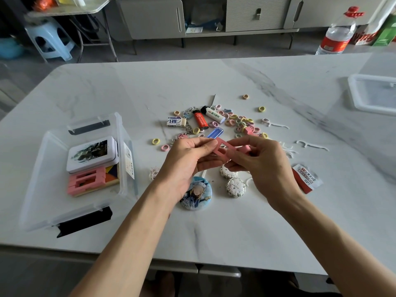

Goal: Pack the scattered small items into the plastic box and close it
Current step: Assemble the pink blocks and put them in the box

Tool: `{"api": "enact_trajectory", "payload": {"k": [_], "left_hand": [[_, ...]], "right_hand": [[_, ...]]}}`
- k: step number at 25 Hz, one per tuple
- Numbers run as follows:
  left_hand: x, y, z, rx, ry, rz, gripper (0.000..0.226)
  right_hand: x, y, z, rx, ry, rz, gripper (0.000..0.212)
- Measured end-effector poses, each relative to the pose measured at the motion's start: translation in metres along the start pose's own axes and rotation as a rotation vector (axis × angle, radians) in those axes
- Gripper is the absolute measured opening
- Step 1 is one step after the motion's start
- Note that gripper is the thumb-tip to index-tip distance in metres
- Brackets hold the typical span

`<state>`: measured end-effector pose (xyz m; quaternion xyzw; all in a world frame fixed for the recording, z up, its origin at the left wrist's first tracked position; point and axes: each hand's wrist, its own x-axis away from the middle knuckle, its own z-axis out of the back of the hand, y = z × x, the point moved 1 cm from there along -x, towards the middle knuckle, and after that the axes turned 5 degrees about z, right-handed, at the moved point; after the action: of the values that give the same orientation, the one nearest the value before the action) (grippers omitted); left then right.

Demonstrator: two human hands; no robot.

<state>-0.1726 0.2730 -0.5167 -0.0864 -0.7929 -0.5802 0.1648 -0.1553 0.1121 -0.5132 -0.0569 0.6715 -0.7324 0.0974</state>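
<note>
Okay: white marble-look bench point(214, 221), with grey floor behind it. At the back are a pale grey cabinet point(255, 13) with a slatted door and, far left, a light blue plastic stool point(49, 37). A clear water bottle point(336, 33) with a red label stands back right.

A transparent plastic box point(38, 189) with black latches sits open at bench left. It holds a white rectangular tin point(92, 154) and stacked pink frames point(85, 181); a coloured wooden tile under them is mostly covered. The clear box lid point(372, 93) at far right is cut off by the edge.

Scattered mid-bench:
- orange lighter point(200, 121)
- white lighter point(213, 114)
- white eraser point(176, 122)
- small pastel hair ties point(242, 123)
- white floss picks point(312, 145)
- red-and-white sachet point(306, 177)

The keyrings are too tangled to make out. The left wrist partly hides a round anime pin badge point(197, 194).

The hands are close together above the scatter, well right of the box. The left hand point(188, 159) pinches one end of a pink rectangular frame piece point(222, 146) and the right hand point(259, 161) pinches the other. That far end is hidden behind the right fingers.
</note>
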Motion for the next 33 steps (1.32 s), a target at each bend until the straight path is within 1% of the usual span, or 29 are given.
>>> {"api": "enact_trajectory", "payload": {"k": [2, 6, 9, 10, 12, 13, 15, 17, 18, 19, 21, 24, 26, 28, 30, 33], "left_hand": [[0.0, 0.001, 0.0, -0.019, 0.008, -0.013, 0.016], [0.002, 0.001, 0.0, -0.19, 0.065, -0.123, 0.01], [0.003, 0.003, -0.001, -0.227, 0.063, -0.156, 0.008], [0.003, 0.003, 0.0, -0.229, 0.065, -0.152, 0.009], [0.003, 0.004, 0.002, -0.214, 0.091, -0.13, 0.012], [0.002, 0.004, 0.002, -0.197, 0.108, -0.117, 0.012], [0.003, 0.004, 0.003, -0.171, 0.122, -0.098, 0.011], [0.002, 0.004, 0.003, -0.168, 0.118, -0.089, 0.012], [0.002, 0.004, 0.004, -0.169, 0.115, -0.086, 0.012], [0.002, 0.003, 0.005, -0.17, 0.113, -0.081, 0.014], [0.002, 0.003, 0.005, -0.18, 0.111, -0.077, 0.017], [0.001, 0.001, 0.004, -0.201, 0.093, -0.071, 0.02], [0.0, 0.001, 0.003, -0.195, 0.077, -0.058, 0.019], [0.0, 0.0, 0.002, -0.199, 0.066, -0.051, 0.018], [0.001, -0.001, 0.0, -0.2, 0.059, -0.048, 0.018], [0.002, -0.002, -0.002, -0.169, 0.048, -0.031, 0.015]], "right_hand": [[0.0, 0.0, 0.0, 0.023, -0.005, 0.013, 0.009], [-0.001, 0.001, -0.002, 0.032, -0.021, 0.012, 0.006], [-0.001, 0.002, -0.003, 0.027, -0.054, 0.015, 0.004], [-0.001, 0.003, -0.002, 0.048, -0.048, 0.022, 0.004], [-0.004, 0.006, 0.002, 0.124, 0.051, 0.029, 0.003], [-0.007, 0.007, 0.005, 0.154, 0.122, 0.016, 0.005], [-0.011, 0.009, 0.009, 0.163, 0.211, -0.063, 0.02], [-0.012, 0.012, 0.01, 0.165, 0.195, -0.168, 0.037], [-0.012, 0.013, 0.009, 0.141, 0.16, -0.202, 0.041], [-0.012, 0.014, 0.007, 0.092, 0.123, -0.22, 0.04], [-0.012, 0.013, 0.007, -0.011, 0.061, -0.211, 0.03], [-0.013, 0.011, 0.011, -0.042, -0.003, -0.143, 0.022], [-0.012, 0.008, 0.009, -0.076, -0.025, -0.072, 0.023], [-0.009, 0.006, 0.006, -0.138, -0.009, -0.032, 0.019], [-0.006, 0.004, 0.004, -0.121, 0.014, 0.0, 0.016], [-0.003, 0.002, -0.001, 0.038, 0.042, 0.069, 0.011]]}}
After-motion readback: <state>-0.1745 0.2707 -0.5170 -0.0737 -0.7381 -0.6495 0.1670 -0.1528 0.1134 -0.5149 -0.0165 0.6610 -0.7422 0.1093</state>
